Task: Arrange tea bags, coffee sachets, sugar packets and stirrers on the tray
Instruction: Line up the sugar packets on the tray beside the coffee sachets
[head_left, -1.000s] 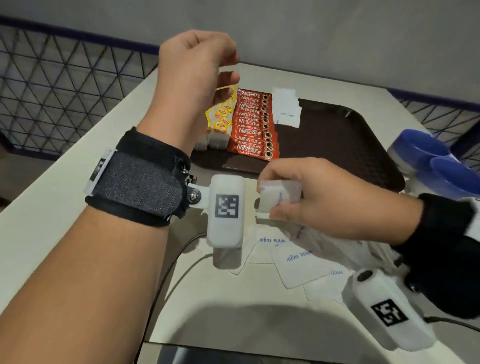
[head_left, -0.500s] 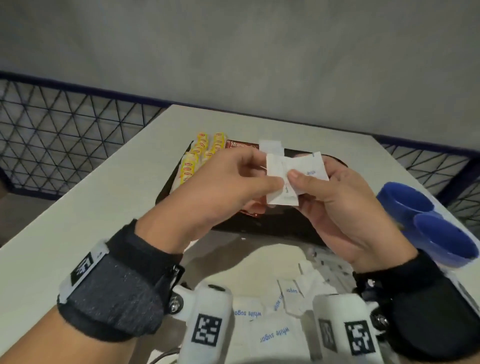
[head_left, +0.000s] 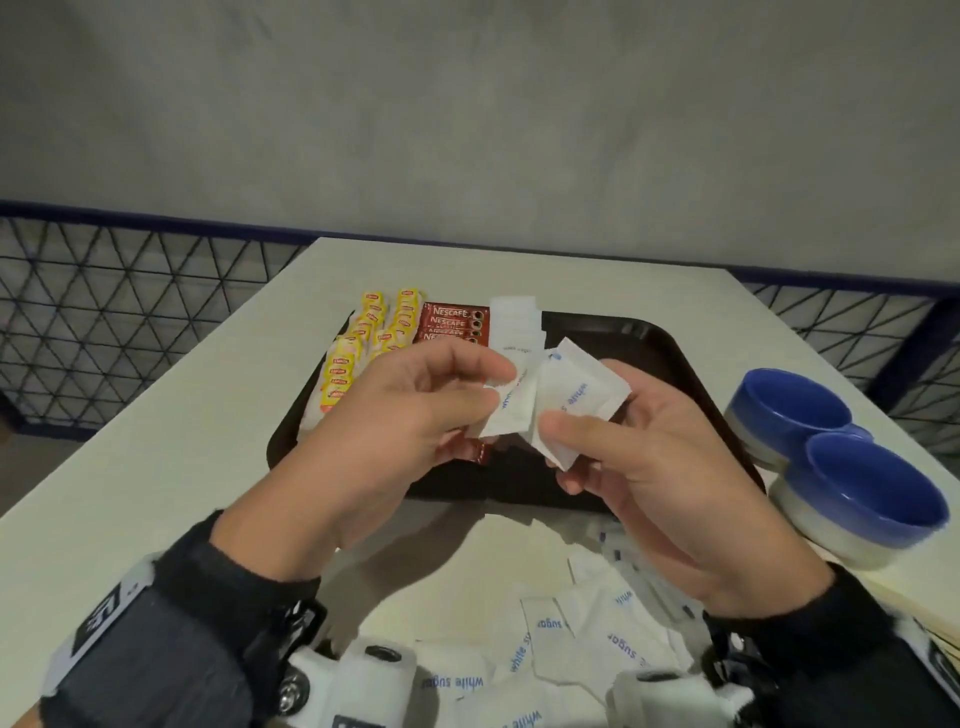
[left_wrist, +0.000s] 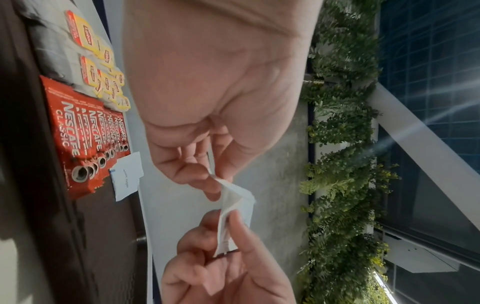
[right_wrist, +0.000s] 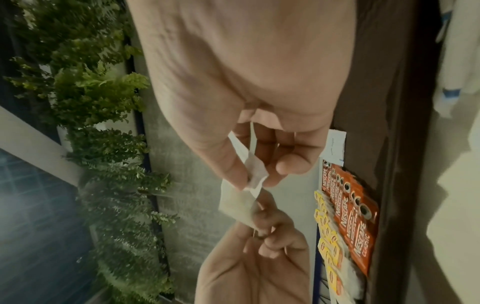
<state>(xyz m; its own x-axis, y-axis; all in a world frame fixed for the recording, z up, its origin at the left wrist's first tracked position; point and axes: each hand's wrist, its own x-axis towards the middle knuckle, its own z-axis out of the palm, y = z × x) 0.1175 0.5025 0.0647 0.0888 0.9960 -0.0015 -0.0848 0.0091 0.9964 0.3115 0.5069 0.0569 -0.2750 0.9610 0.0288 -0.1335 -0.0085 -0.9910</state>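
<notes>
Both hands are raised over the dark brown tray (head_left: 670, 353), each pinching white sugar packets. My left hand (head_left: 415, 410) pinches one packet (head_left: 511, 410) between thumb and fingers. My right hand (head_left: 639, 457) holds a small fan of sugar packets (head_left: 576, 395) under its thumb. On the tray lie yellow tea bags (head_left: 363, 353) at the left, red coffee sachets (head_left: 457, 322) beside them, and a short stack of sugar packets (head_left: 514, 325). In the left wrist view the pinched packet (left_wrist: 233, 197) spans both hands; the right wrist view shows the same packet (right_wrist: 249, 185).
Loose white sugar packets (head_left: 582, 639) lie scattered on the pale table (head_left: 156, 457) in front of the tray. Two blue bowls (head_left: 831, 457) stand at the right. A wire mesh fence (head_left: 104, 322) and a grey wall lie beyond the table.
The left hand came down from above the tray and met the right hand, which rose from the table with packets. Now both hands hold packets, fanned further apart.
</notes>
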